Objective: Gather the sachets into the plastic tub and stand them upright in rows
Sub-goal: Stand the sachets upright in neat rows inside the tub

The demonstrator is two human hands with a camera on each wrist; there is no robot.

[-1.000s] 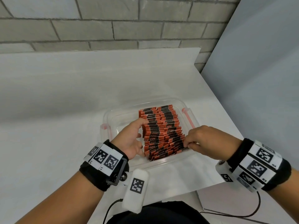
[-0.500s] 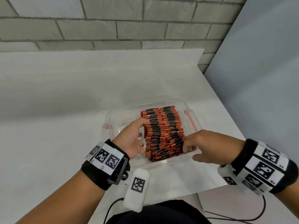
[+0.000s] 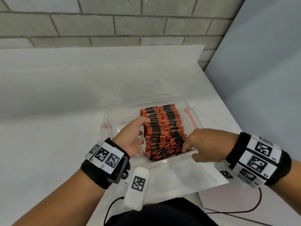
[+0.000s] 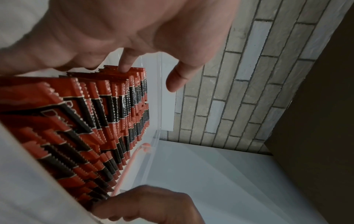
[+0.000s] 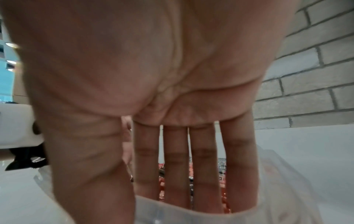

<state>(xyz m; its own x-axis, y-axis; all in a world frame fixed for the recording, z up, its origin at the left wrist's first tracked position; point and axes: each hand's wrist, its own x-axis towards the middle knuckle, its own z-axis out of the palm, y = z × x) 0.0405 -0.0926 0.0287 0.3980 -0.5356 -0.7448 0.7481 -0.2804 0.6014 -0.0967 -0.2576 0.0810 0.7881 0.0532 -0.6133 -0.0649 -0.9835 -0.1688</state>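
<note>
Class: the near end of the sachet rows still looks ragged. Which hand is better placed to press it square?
Probably the right hand: its straight fingers already reach inside the tub at the sachets' near end. The left hand braces their left side.

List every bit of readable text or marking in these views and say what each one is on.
"D2X": printed on the sachets standing in the plastic tub, legible on several near ones in the head view.
Square black-and-white coded markers, not words: on the left wristband, the right wristband and the white left wrist camera housing.
Tiny characters beside the wristband markers: too small to read.
Sachet print in the wrist views: too blurred to read.
</note>
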